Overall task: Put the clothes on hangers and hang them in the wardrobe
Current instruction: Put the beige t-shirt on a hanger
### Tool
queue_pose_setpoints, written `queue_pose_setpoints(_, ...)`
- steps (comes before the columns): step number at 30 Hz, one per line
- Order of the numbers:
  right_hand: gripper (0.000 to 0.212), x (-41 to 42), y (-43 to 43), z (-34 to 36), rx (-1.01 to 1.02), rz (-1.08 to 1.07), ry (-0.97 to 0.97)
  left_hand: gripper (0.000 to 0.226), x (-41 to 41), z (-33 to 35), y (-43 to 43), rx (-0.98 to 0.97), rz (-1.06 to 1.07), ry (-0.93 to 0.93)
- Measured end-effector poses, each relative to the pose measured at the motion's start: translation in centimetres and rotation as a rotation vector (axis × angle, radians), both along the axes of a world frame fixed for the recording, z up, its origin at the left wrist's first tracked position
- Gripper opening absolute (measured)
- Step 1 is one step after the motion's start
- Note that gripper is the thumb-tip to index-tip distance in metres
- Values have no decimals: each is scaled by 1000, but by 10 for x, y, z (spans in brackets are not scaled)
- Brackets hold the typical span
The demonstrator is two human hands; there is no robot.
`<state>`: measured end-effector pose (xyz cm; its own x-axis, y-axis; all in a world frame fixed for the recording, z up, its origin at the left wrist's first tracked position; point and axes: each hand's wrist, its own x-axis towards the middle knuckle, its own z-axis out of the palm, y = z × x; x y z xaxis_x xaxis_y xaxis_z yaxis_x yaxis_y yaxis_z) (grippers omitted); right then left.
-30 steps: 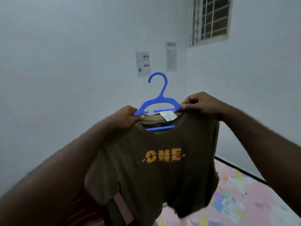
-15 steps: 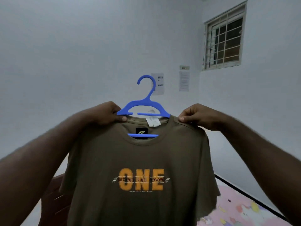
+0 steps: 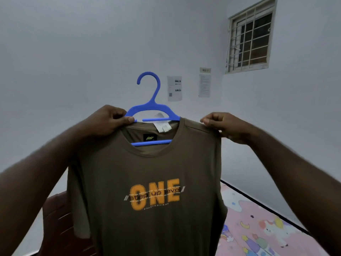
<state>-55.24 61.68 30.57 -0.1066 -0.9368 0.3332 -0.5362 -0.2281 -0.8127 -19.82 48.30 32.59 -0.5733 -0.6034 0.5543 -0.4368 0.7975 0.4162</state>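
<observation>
An olive-brown T-shirt (image 3: 151,172) with an orange "ONE" print hangs in front of me on a blue plastic hanger (image 3: 153,106). The hanger's hook points up and its lower bar shows through the neck opening. My left hand (image 3: 108,121) grips the shirt's left shoulder together with the hanger's left arm. Over at the shirt's right shoulder seam, my right hand (image 3: 225,126) pinches the fabric. No wardrobe is in view.
White walls meet in a corner ahead, with two papers (image 3: 174,88) taped up and a barred window (image 3: 249,37) at upper right. A bed with a pink patterned sheet (image 3: 258,224) lies at lower right. Dark wooden furniture (image 3: 59,228) sits at lower left.
The bunched shirt has spread out flat on the hanger. My right hand slid from the hanger's right end outward to the shoulder seam. Both hands and the hanger rose slightly.
</observation>
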Motion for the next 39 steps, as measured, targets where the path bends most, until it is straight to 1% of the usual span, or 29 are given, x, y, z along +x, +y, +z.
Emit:
queue_pose_setpoints(1, 36, -7, 0, -3, 127, 54, -12, 53, 1, -1, -1, -16, 3, 10)
queue_pose_setpoints(2, 36, -13, -1, -6, 192, 104, -20, 53, 1, -2, -2, -29, 8, 17)
queue_pose_setpoints(4, 35, -17, -2, -13, 200, 185, -88, 51, 3, -5, -5, -43, 12, 29)
queue_pose_setpoints(6, 46, -18, -1, -17, 193, 221, -191, 50, 6, -9, -7, -41, 9, 33)
queue_pose_setpoints(7, 47, -18, -1, -18, 190, 228, -213, 50, 6, -10, -7, -39, 7, 29)
queue_pose_setpoints(8, 43, -17, 0, -19, 178, 224, -199, 51, 7, -11, -7, -38, 5, 25)
queue_pose_setpoints(11, 16, -10, -4, -19, 70, 86, -17, 50, 4, -11, -5, -43, 0, 29)
queue_pose_setpoints(12, 9, -6, -5, -18, 29, 4, 78, 49, 4, -12, -5, -49, 0, 33)
queue_pose_setpoints(13, 5, -1, -7, -18, 0, -92, 222, 48, 4, -14, -5, -56, 2, 35)
queue_pose_setpoints(15, 10, 14, -12, -15, -48, -260, 596, 45, 7, -18, -6, -64, 16, 44)
queue_pose_setpoints(16, 12, 24, -16, -13, -75, -273, 687, 44, 8, -19, -7, -61, 20, 49)
queue_pose_setpoints(17, 16, 35, -19, -10, -92, -231, 688, 44, 10, -20, -7, -59, 18, 54)
queue_pose_setpoints(19, 27, 56, -25, -1, -65, -88, 577, 43, 11, -22, -5, -64, 16, 50)
queue_pose_setpoints(20, 29, 64, -28, 3, -26, -35, 535, 42, 10, -24, -4, -68, 22, 48)
queue_pose_setpoints(22, 25, 77, -38, 7, 11, 9, 537, 40, 12, -27, -2, -93, 57, 59)
queue_pose_setpoints(24, 21, 83, -50, 5, -47, 13, 526, 32, 20, -31, -1, -127, 109, 86)
queue_pose_setpoints(25, 21, 84, -54, 2, -91, 12, 495, 28, 26, -32, -3, -115, 134, 97)
queue_pose_setpoints(26, 20, 86, -60, -1, -132, 22, 465, 29, 37, -34, -2, -62, 155, 110)
queue_pose_setpoints(27, 20, 88, -64, -4, -167, 36, 442, 33, 50, -35, -1, 30, 172, 111)
queue_pose_setpoints(30, 16, 93, -75, -9, -212, 120, 370, 50, 88, -42, 5, 423, 240, 20)
queue_pose_setpoints(31, 16, 96, -80, -10, -211, 156, 338, 51, 101, -46, 8, 528, 221, -5)
queue_pose_setpoints(32, 17, 99, -86, -12, -209, 176, 307, 49, 111, -50, 9, 586, 171, -20)
queue_pose_setpoints(33, 18, 102, -91, -14, -214, 185, 281, 45, 118, -53, 11, 613, 118, -16)
queue_pose_setpoints(35, 20, 113, -106, -16, -224, 210, 235, 38, 131, -60, 15, 623, 97, 26)
queue_pose_setpoints(37, 21, 127, -121, -20, -212, 265, 172, 30, 143, -66, 20, 587, 172, 87)
queue_pose_setpoints(39, 22, 144, -136, -25, -212, 324, 133, 23, 155, -71, 24, 501, 268, 161)
